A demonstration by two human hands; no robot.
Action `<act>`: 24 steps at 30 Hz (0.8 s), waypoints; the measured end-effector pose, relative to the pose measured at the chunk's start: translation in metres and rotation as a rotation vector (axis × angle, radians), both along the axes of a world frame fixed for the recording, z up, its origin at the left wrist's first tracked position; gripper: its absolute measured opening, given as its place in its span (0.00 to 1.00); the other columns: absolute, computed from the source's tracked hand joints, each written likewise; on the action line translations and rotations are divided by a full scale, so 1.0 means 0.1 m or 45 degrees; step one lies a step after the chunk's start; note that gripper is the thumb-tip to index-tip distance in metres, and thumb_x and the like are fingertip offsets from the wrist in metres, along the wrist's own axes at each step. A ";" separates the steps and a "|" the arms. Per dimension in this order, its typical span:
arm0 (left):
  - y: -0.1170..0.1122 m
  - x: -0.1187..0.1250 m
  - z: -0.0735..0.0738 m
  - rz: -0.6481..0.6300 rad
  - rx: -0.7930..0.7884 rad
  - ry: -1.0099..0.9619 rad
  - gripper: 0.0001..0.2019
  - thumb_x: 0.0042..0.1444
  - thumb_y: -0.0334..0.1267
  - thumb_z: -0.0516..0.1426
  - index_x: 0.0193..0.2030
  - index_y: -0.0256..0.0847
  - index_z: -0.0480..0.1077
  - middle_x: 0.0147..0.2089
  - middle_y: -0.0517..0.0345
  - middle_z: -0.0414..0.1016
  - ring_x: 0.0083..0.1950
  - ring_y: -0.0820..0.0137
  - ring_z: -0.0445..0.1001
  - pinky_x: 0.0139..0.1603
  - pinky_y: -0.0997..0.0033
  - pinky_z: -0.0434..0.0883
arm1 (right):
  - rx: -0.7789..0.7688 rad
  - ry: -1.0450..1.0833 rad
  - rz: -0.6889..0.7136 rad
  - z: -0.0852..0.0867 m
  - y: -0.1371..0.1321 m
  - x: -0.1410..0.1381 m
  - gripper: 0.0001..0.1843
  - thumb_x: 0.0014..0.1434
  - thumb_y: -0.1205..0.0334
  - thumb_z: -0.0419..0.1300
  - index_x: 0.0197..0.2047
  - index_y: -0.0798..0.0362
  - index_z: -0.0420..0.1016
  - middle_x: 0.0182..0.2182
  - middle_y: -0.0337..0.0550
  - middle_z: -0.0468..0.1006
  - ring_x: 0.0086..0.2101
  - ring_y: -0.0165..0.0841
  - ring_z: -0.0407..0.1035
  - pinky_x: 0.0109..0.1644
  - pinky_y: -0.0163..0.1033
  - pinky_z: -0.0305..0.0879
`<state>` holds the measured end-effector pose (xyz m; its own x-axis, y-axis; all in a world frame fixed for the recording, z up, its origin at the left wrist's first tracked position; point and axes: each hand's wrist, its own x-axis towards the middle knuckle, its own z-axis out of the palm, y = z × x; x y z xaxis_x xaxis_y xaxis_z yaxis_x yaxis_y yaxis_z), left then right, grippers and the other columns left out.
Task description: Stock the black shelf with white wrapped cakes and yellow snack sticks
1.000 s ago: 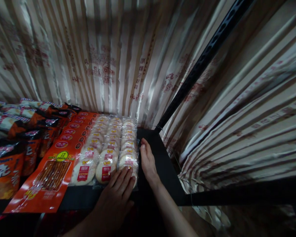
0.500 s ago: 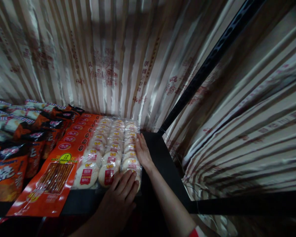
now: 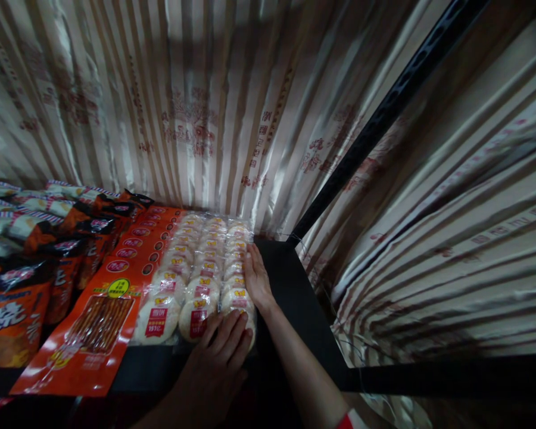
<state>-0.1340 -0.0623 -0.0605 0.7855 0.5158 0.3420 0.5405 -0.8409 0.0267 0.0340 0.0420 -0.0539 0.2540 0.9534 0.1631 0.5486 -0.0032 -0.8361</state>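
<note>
Clear packs of round white rice crackers [image 3: 201,301] with red labels lie overlapped in three columns on a black shelf [image 3: 290,286]. My left hand [image 3: 218,354] rests its outstretched fingers on the front packs of the middle and right columns. Along the outer side of the right column, my right hand [image 3: 258,279] lies flat with straight fingers, touching the packs' edges. Neither hand is wrapped round anything. The left thumb is hidden in shadow.
Left of the crackers lie orange flat packs [image 3: 98,333] with brown sticks showing in a window. Further left stand orange-and-black snack bags [image 3: 11,316] in rows. A black metal post [image 3: 361,137] rises at the shelf's back corner. Printed curtains [image 3: 214,107] hang behind and right.
My right hand has shifted very slightly toward the front along the cracker column. The left hand stays on the front packs, and the camera view has moved a little.
</note>
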 end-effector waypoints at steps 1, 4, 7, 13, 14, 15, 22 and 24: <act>0.00 0.00 0.01 0.001 -0.001 0.001 0.25 0.62 0.45 0.46 0.65 0.40 0.53 0.67 0.52 0.55 0.68 0.61 0.50 0.63 0.56 0.50 | -0.002 0.002 -0.002 0.00 0.00 -0.01 0.37 0.61 0.39 0.37 0.64 0.54 0.56 0.65 0.45 0.51 0.65 0.34 0.42 0.68 0.45 0.37; 0.00 -0.01 0.02 0.010 0.004 -0.001 0.24 0.62 0.43 0.46 0.64 0.41 0.54 0.67 0.52 0.56 0.68 0.61 0.51 0.64 0.56 0.49 | -0.015 0.006 -0.008 0.00 0.01 -0.01 0.37 0.61 0.38 0.37 0.64 0.54 0.56 0.65 0.45 0.51 0.65 0.33 0.42 0.68 0.45 0.37; 0.01 -0.01 0.02 0.013 0.040 -0.023 0.23 0.62 0.41 0.45 0.64 0.41 0.54 0.67 0.54 0.56 0.68 0.62 0.50 0.64 0.57 0.48 | -0.024 0.010 -0.003 -0.01 0.02 -0.01 0.39 0.60 0.37 0.36 0.64 0.55 0.56 0.65 0.46 0.51 0.65 0.34 0.41 0.68 0.45 0.36; 0.06 0.03 -0.01 0.020 0.199 -0.142 0.22 0.62 0.39 0.47 0.62 0.40 0.58 0.63 0.54 0.62 0.65 0.64 0.55 0.64 0.61 0.50 | -0.065 -0.020 0.008 0.07 -0.01 0.00 0.40 0.60 0.38 0.36 0.64 0.57 0.55 0.66 0.49 0.50 0.65 0.34 0.40 0.68 0.44 0.36; 0.07 0.03 -0.01 0.033 0.235 -0.163 0.21 0.61 0.39 0.48 0.61 0.40 0.60 0.62 0.54 0.64 0.65 0.64 0.56 0.64 0.60 0.49 | -0.078 -0.022 0.006 0.10 -0.01 0.00 0.39 0.61 0.38 0.36 0.64 0.57 0.55 0.66 0.49 0.50 0.65 0.34 0.40 0.68 0.44 0.36; 0.08 0.03 -0.01 0.043 0.267 -0.176 0.20 0.61 0.39 0.48 0.60 0.40 0.61 0.61 0.54 0.64 0.65 0.63 0.56 0.65 0.59 0.48 | -0.088 -0.026 0.004 0.12 0.00 0.01 0.39 0.61 0.38 0.37 0.64 0.57 0.54 0.66 0.49 0.50 0.65 0.34 0.39 0.68 0.44 0.35; 0.11 -0.12 0.13 0.133 0.219 -0.071 0.25 0.61 0.47 0.48 0.64 0.47 0.55 0.66 0.55 0.56 0.67 0.60 0.51 0.66 0.57 0.42 | -0.101 -0.092 0.024 0.24 0.25 0.13 0.41 0.59 0.36 0.39 0.66 0.56 0.48 0.67 0.47 0.42 0.66 0.34 0.34 0.68 0.43 0.33; 0.11 -0.14 0.15 0.196 0.169 -0.093 0.26 0.60 0.49 0.48 0.65 0.51 0.53 0.67 0.57 0.56 0.66 0.60 0.52 0.65 0.57 0.42 | -0.115 -0.105 0.067 0.25 0.34 0.14 0.42 0.59 0.35 0.38 0.67 0.55 0.46 0.68 0.45 0.42 0.66 0.33 0.31 0.68 0.43 0.31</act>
